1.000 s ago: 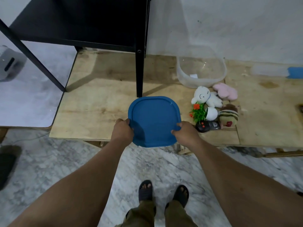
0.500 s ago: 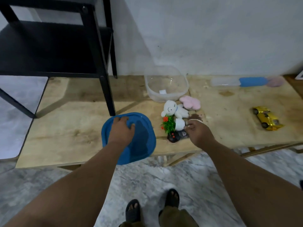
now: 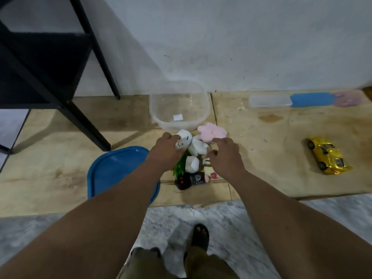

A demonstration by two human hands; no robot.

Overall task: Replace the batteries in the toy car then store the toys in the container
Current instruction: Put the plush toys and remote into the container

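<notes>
Head view: left hand (image 3: 168, 152) and right hand (image 3: 225, 156) flank the white plush (image 3: 191, 144) — fingers curled, grip on it unclear. Clear container (image 3: 179, 105) sits just behind, lid (image 3: 118, 170) left on the table (image 3: 261, 158), yellow toy car (image 3: 327, 156) well right.

A low wooden counter (image 3: 60, 178) carries a clear plastic container (image 3: 179, 106), a blue lid (image 3: 116, 170), clustered small toys (image 3: 193, 156) and a yellow toy car (image 3: 328, 156).

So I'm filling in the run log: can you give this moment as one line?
stage: gathering toys | left hand: on white plush | right hand: over toy pile | container: open, empty | blue lid: on board
</notes>
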